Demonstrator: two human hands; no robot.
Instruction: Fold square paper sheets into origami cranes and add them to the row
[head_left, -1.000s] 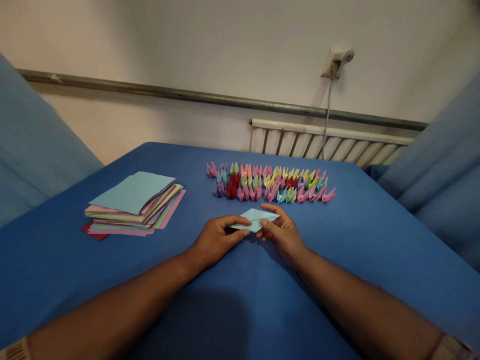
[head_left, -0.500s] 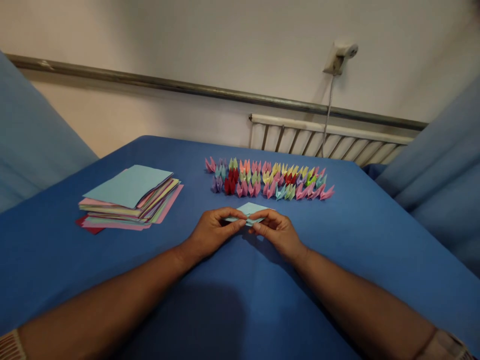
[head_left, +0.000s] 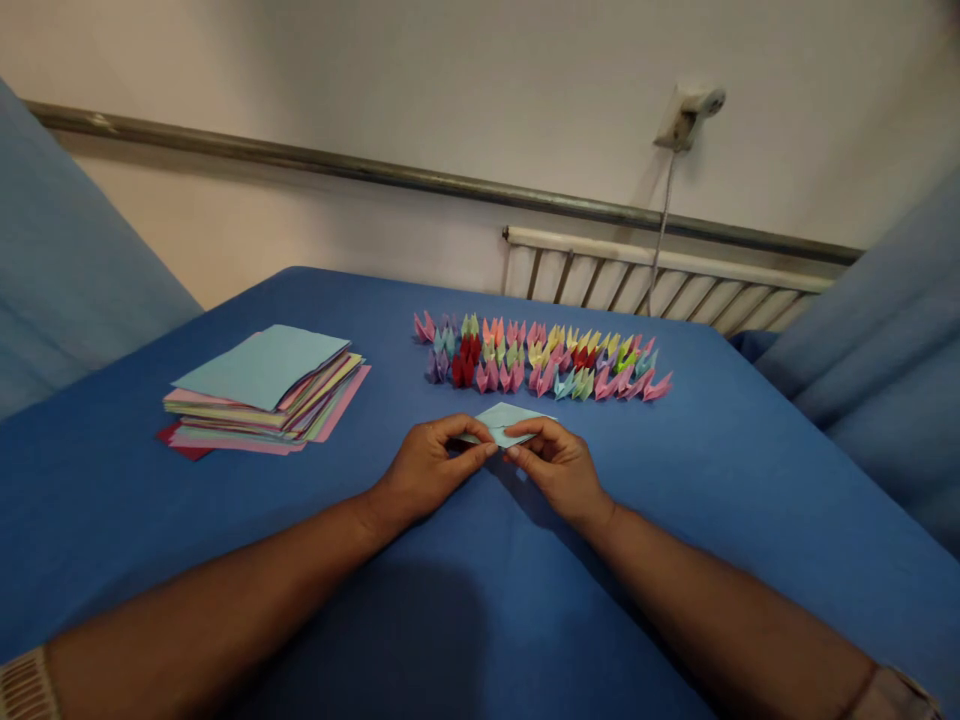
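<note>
A small light-blue folded paper (head_left: 503, 419) lies on the blue table cover (head_left: 480, 600) in the middle. My left hand (head_left: 433, 467) pinches its left end between thumb and fingers. My right hand (head_left: 557, 466) pinches its right end the same way, fingertips almost touching the left hand's. Beyond the paper stand rows of several small folded paper pieces (head_left: 540, 358) in pink, yellow, green, red and purple.
A stack of coloured square sheets (head_left: 264, 392), light blue on top, lies at the left of the table. A white rail (head_left: 660, 275) and a wall-mounted fitting with a cord (head_left: 686, 112) are behind. Blue fabric (head_left: 885, 340) hangs at both sides.
Both hands have drawn closer together and folded the light-blue paper narrower; the fingers now pinch near its middle edge. The view shifted slightly.
</note>
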